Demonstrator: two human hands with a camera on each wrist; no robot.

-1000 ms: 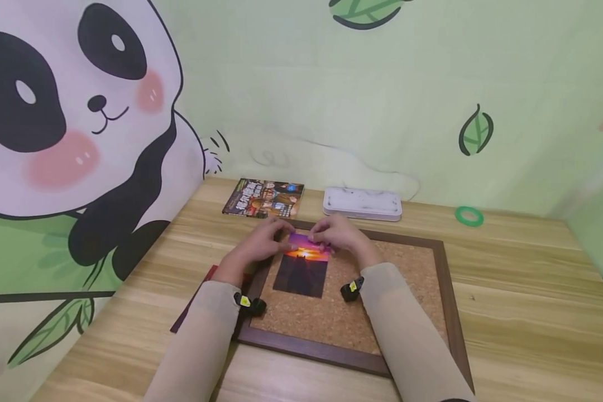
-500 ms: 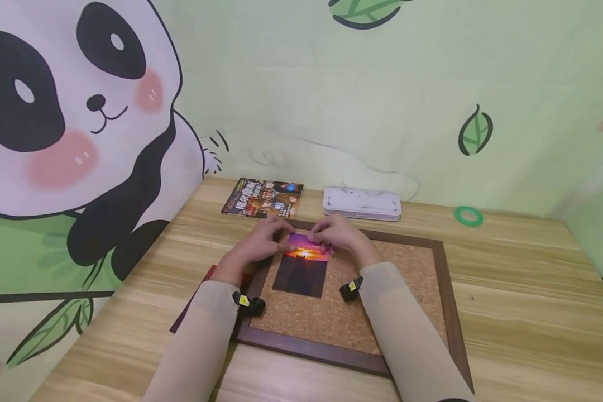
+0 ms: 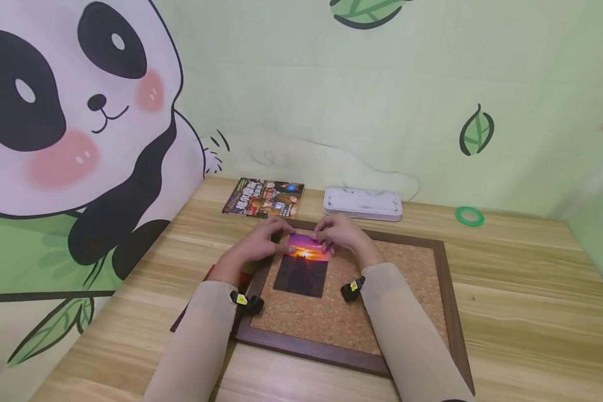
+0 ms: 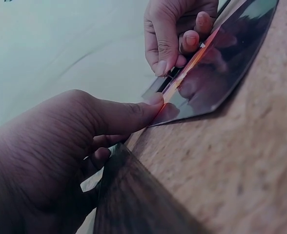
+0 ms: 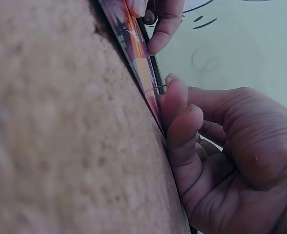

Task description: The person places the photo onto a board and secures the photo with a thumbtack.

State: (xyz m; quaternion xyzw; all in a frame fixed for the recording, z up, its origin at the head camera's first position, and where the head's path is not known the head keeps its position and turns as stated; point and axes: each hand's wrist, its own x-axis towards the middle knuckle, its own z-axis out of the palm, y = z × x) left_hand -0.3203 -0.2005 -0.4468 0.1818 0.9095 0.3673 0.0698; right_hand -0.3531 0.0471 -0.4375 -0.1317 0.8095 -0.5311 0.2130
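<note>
A sunset photo (image 3: 301,273) lies on the left part of a framed cork board (image 3: 352,312). My left hand (image 3: 259,241) is at its upper left, with the thumb (image 4: 133,117) pressing the photo's edge. At the photo's top edge, my right hand (image 3: 343,233) pinches a thin metal pin (image 5: 158,88) between thumb and index finger. The pin's shaft stands out from the fingertips toward the photo (image 5: 142,73); its head is hidden by the fingers. Whether the point has entered the cork I cannot tell.
A comic-style book (image 3: 264,198) and a white marbled case (image 3: 363,203) lie behind the board. A green ring of tape (image 3: 469,216) sits at the back right. A dark red flat item (image 3: 181,317) shows partly under the left forearm. The painted wall rises behind the table.
Both hands stay at the photo's upper part. The right fingertips have shifted very slightly to the right, and the left wrist slightly to the left. The photo and board keep their place.
</note>
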